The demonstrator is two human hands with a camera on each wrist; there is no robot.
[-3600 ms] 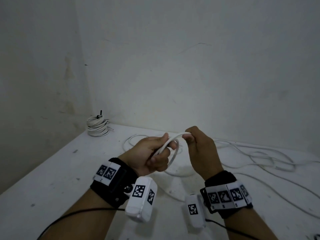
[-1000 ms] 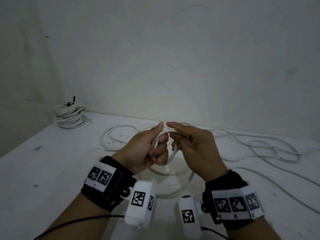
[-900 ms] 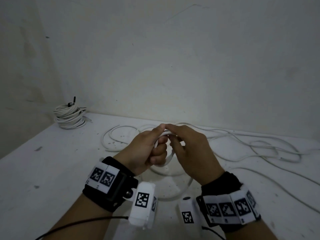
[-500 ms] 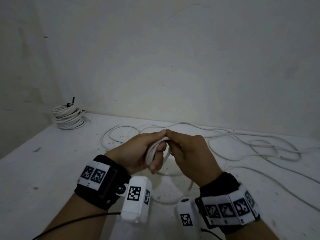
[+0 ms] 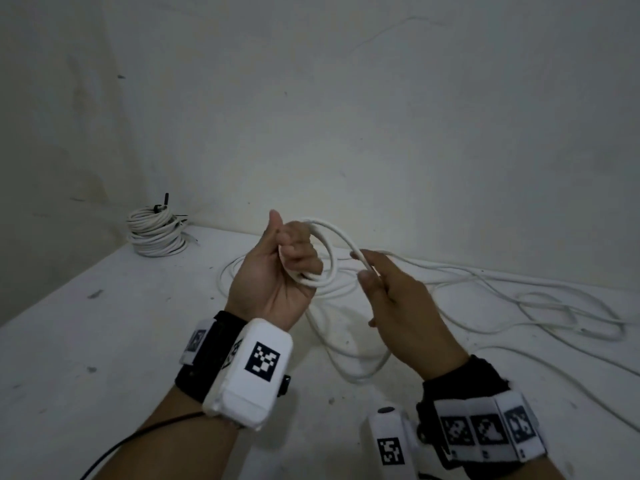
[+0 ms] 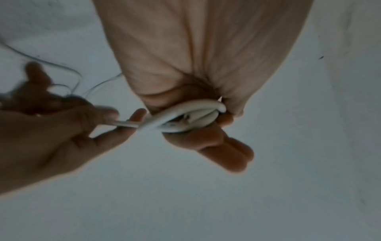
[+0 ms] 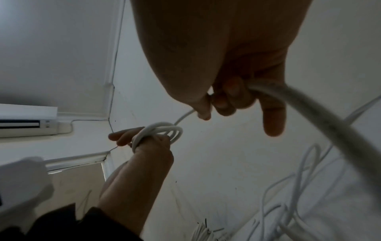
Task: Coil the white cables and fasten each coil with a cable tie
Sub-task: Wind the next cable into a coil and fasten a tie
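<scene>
The left hand has its grip clenched round a small coil of smooth, round white plastic-sheathed cable, a few loops gathered in the curled fingers with the thumb standing up, held raised above the worktop. From the coil a strand runs across to the right hand, whose thumb and forefinger pinch the cable just beside the coil while the other fingers lie loosely out. Beyond that pinch the free length of white cable drops to the dusty, speckled white worktop and sprawls there in loose overlapping loops and crossings towards the right edge. At the far left corner, against the plain white wall, sits a finished bundle of coiled white cable with a thin black cable tie sticking up from it. The likely trouble lies in the slack: the crossings on the worktop could draw into a knot as more cable is pulled in, and the sheath looks stiff and springy enough that loops could spring from the left hand if its hold loosens before a tie goes on. No loose tie shows within reach.
</scene>
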